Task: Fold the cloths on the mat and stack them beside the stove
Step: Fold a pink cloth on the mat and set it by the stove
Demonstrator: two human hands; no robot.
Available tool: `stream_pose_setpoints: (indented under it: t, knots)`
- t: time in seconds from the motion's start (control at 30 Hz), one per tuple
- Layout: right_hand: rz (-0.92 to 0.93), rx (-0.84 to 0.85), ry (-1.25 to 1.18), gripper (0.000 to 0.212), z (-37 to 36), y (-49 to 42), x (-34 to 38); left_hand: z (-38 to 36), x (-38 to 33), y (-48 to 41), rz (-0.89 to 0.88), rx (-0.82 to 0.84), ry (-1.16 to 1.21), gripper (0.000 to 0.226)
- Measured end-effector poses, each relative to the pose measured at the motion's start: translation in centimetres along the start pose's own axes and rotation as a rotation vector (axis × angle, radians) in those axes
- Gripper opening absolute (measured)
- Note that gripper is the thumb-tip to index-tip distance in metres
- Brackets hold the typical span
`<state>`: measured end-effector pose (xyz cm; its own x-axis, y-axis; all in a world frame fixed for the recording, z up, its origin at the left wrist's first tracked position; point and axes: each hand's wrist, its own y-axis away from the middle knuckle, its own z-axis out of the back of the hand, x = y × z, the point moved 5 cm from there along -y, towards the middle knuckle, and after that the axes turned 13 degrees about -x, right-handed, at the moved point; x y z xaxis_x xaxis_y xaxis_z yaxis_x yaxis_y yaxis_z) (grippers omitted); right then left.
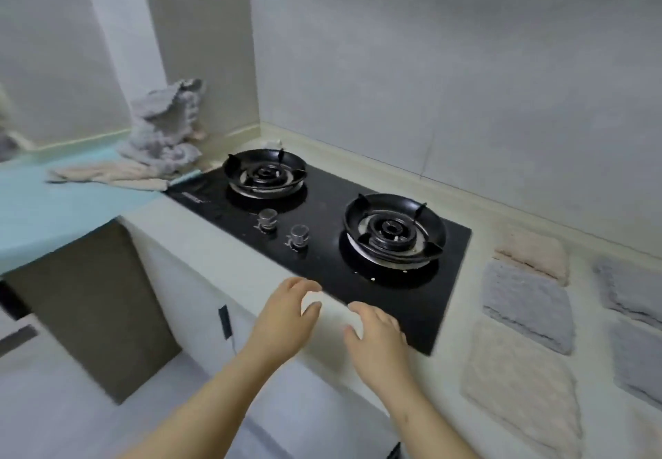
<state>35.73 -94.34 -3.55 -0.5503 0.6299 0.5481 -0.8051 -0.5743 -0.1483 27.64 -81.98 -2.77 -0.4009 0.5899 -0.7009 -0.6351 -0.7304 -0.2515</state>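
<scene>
hovering at the counter's front edge, both hands flank a pale, blurred roll.
left hand and right hand curl at its ends, its long axis along the edge; whether they grip it i cannot tell. fluffy grey and pink cloths heap on the teal mat left of the black glass stove; folded squares lie flat on its right.

2 burners, 2 knobs. 3 grey folded cloths, 2 pink folded cloths. On mat: 1 pink loose cloth, 1 grey heap, no. of cloths in it unclear.
</scene>
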Motion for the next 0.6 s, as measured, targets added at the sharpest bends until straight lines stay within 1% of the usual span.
stream_pose_setpoints:
  t: [0.1,0.2,0.3,0.37,0.5,0.6]
  knots:
    - [0.121,0.104,-0.074,0.037,-5.6,0.8,8.0,7.4,6.8,1.2,0.201,-0.076,0.027,0.033]
    - [0.196,0.2,-0.149,0.034,-10.7,2.2,16.2,14.9,13.0,2.6,0.315,-0.153,0.024,0.038]
    - [0.251,0.262,-0.191,0.033,-15.2,3.6,23.5,21.4,18.6,3.7,0.369,-0.212,-0.048,0.038]
    - [0.242,0.288,-0.23,0.03,-17.8,4.3,27.5,25.2,21.8,4.1,0.395,-0.251,-0.086,0.038]
    - [0.196,0.374,-0.311,0.024,-22.1,5.5,33.2,30.7,26.5,4.1,0.455,-0.299,-0.104,0.034]
    - [0.194,0.421,-0.336,0.025,-24.6,5.2,36.9,33.2,29.4,3.0,0.482,-0.296,-0.109,0.031]
